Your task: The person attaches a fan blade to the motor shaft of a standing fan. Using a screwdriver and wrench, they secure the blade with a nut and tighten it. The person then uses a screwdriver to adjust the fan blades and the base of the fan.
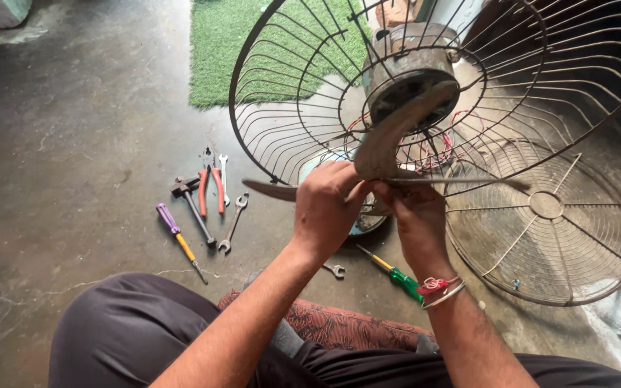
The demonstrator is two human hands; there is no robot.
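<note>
Left of the fan motor (411, 75), the left hand (327, 205) clamps the blade (389, 140) root, right hand (418, 215) pinching beneath it, so best keep both grips close to the hub, steady, clear of the rear guard (310, 93).

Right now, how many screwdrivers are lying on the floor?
2. A purple-handled screwdriver lies left of the other tools, near the knee. A green-handled screwdriver lies under the right hand. Others may be hidden behind the arms or the fan.
</note>
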